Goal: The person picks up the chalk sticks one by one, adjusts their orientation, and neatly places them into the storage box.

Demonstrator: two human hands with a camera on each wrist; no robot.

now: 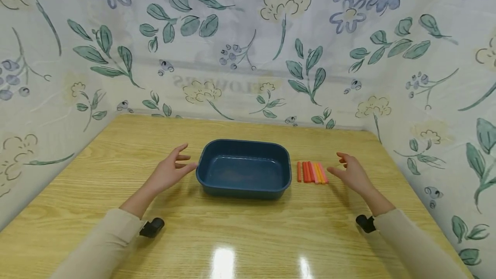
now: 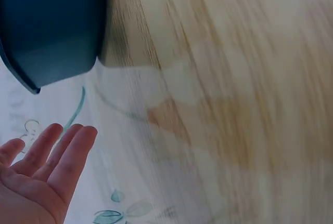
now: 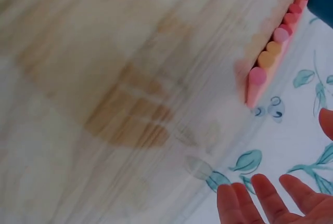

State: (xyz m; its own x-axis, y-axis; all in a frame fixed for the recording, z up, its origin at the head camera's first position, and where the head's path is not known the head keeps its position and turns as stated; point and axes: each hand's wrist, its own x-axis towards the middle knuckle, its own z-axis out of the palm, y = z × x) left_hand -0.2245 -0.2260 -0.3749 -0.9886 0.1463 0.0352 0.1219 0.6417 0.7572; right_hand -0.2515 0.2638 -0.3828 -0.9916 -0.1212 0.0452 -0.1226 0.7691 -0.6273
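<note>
A dark blue rectangular basin (image 1: 242, 173) stands on the wooden table, its inside bare. Just left of its rim hovers my left hand (image 1: 172, 171), fingers extended and holding nothing; the left wrist view shows the same loose hand (image 2: 49, 174) beside the basin's outer wall (image 2: 52, 26). Right of the basin lies a row of several round-ended sticks (image 1: 311, 172) like chalk, in red, pink and orange. My right hand (image 1: 352, 173) is raised close to the row's right end, fingers loosely spread with nothing in them. In the right wrist view, the stick ends (image 3: 270, 52) face the camera.
The glossy wooden table (image 1: 193, 231) reflects light near its front edge. A floral fabric (image 1: 248, 46) hangs behind it and along both sides. Black wrist-worn devices (image 1: 153, 227) sit under both cream sleeves (image 1: 100, 244).
</note>
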